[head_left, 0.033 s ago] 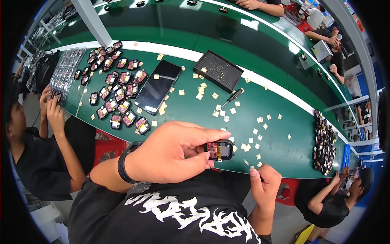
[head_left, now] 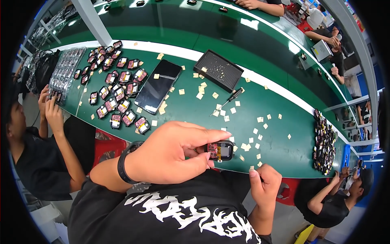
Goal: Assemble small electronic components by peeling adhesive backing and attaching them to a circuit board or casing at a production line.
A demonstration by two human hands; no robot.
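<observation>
In my left hand (head_left: pixel 162 152), a small black device housing (head_left: pixel 226 151) is pinched between thumb and fingers. A red circuit board, a yellow strip and a grey block show inside it. To its right, my right hand (head_left: pixel 266 183) is closed, fingers curled and thumb up, at the table's near edge. A small cream square (head_left: pixel 252 167) shows at the thumb tip; whether the hand grips it or anything else is hidden. Cream squares (head_left: pixel 245 146) lie scattered on the green table (head_left: pixel 195 138) beyond both hands. A screwdriver (head_left: pixel 232 99) rests farther off.
Several similar open housings (head_left: pixel 119 92) spread over the left side, beside a dark phone (head_left: pixel 158 87). Behind stands a black tray (head_left: pixel 218 70) with tiny parts. A dark pile (head_left: pixel 324 142) sits far right. People work on both sides; a metal post (head_left: pixel 91 21) rises at the back left.
One cream square near the table's front edge has shifted slightly up and left and looks blurred. Both hands and the housing stay practically where they were.
</observation>
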